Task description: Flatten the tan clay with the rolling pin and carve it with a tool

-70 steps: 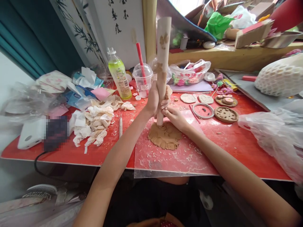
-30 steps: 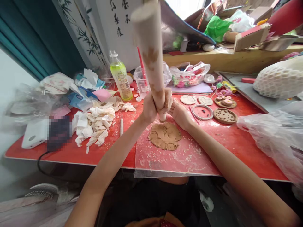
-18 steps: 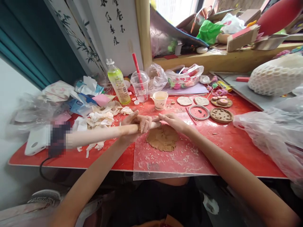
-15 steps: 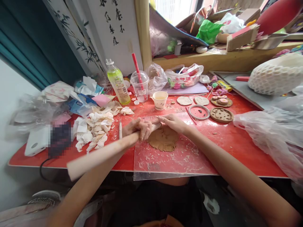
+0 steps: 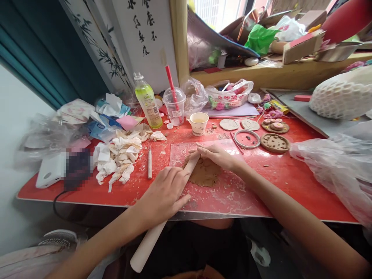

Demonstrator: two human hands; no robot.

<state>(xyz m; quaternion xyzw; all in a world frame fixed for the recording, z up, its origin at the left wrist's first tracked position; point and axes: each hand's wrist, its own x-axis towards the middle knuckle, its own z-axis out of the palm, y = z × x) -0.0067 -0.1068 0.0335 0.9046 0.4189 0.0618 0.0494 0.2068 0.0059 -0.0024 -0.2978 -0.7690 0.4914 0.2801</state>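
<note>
A pale rolling pin lies slanted, its far end over a flattened slab of brown clay and its near end jutting past the table's front edge. My left hand is laid over the middle of the pin, fingers curled across it and thumb pointing out to the right. At the pin's far end, my right hand holds it with the fingers across the top. Both hands partly hide the pin and the clay's left edge. Beneath the clay is a clear plastic sheet with whitish smears on it.
Left of the sheet lies a thin wooden-handled tool beside crumpled tissues. Behind stand a paper cup, a plastic cup and a bottle. Clay discs and a ring sit at right, near a plastic bag.
The rolling pin has swung round, its near end moving right and down toward me. My left hand has moved down along it, from fist-like to laid over. The right hand stays at the far end.
</note>
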